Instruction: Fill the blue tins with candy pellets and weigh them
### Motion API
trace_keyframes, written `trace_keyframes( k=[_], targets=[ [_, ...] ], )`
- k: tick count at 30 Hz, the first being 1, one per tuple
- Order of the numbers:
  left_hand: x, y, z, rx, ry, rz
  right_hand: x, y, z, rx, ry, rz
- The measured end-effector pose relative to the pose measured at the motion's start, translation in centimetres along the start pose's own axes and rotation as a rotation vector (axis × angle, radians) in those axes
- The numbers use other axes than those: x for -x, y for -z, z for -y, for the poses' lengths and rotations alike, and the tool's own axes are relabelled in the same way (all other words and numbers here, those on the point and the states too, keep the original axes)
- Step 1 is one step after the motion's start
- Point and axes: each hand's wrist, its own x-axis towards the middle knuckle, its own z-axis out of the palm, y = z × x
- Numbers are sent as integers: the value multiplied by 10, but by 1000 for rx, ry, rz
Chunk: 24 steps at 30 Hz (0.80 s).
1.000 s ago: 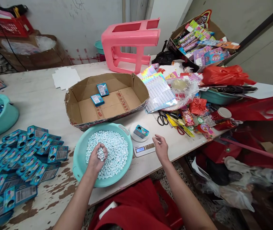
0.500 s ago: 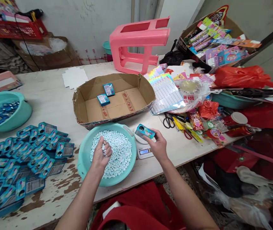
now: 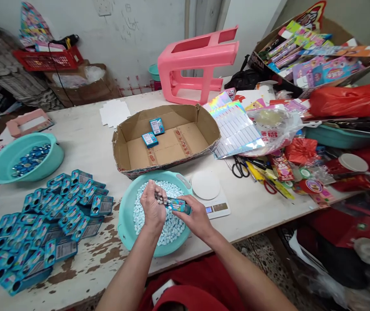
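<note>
Over a teal basin (image 3: 124, 233) of pale blue candies (image 3: 168, 233), my left hand (image 3: 153, 207) is curled around a small heap of the candies. My right hand (image 3: 197, 216) grips a small blue candy box (image 3: 178, 205) by its right end. The box lies tilted on its side, its left end against the candies in my left palm. A white kitchen scale (image 3: 206, 185) with a round plate stands just right of the basin, nothing on its plate. Many similar blue boxes (image 3: 68, 198) stand in rows on the left.
Behind the basin sits a cut-down cardboard box (image 3: 168, 153) with two blue boxes in it. Another teal basin (image 3: 57, 157) at the left holds shiny blue pieces. Scissors (image 3: 239, 168), holographic sheets (image 3: 237, 129) and a pink stool (image 3: 198, 65) lie farther back and right.
My right hand has brought the candy box left, from above the scale to my left hand over the basin. My left hand has turned and loosened, showing the candies. The view has shifted left.
</note>
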Motion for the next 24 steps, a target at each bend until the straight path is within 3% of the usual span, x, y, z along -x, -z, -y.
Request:
trace_keyframes(
  k=[5,8,10,12,14,16,19,24],
  targets=[
    [-8,-2,-7,49,102,17,-3,3,-1,-24,-53,-20],
    [-13,8,-6,-31,90,30,-3,9,0,-84,-94,-44],
    [-18,25,-2,-287,64,64,-2,19,-2,-137,-124,-69],
    [-23,49,5,-713,21,154,0,35,-9,-181,-161,-129],
    [-27,74,13,-1128,-46,258,1,52,-23,-188,-210,-246],
    [-29,93,20,-1357,-73,321,-1,66,-45,-152,-257,-373],
    [-29,107,27,-1432,0,362,-9,77,-85,-85,-290,-447],
    [-28,104,29,-1448,8,378,-15,73,-128,-87,-303,-407]
  ],
)
